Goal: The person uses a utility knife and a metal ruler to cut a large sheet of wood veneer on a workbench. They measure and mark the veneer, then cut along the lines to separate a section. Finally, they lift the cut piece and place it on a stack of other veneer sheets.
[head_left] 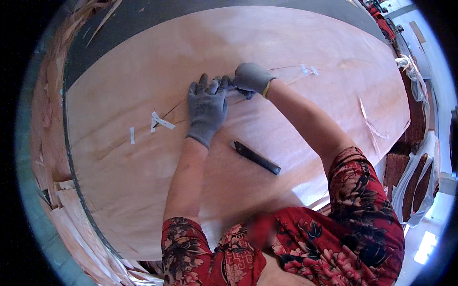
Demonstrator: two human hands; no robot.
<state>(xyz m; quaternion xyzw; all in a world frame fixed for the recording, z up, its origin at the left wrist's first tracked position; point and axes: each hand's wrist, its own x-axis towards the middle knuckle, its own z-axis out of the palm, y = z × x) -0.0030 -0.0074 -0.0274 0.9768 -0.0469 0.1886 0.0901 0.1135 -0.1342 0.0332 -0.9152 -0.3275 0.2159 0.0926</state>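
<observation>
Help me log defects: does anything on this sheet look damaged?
Yes: the sheet has a dark split between the left hand and the white tape, breaking its pale surface. A thin sliver at right also looks torn.

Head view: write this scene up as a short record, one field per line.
Surface: pale wood-like sheet
Left grip: grey-gloved, spread palm down on the sheet
Right grip: grey-gloved, curled beside the left grip; anything inside is hidden
Tool: dark knife-like tool, lying loose on the sheet
Strips: white strips left of the left grip, others beyond the right
</observation>
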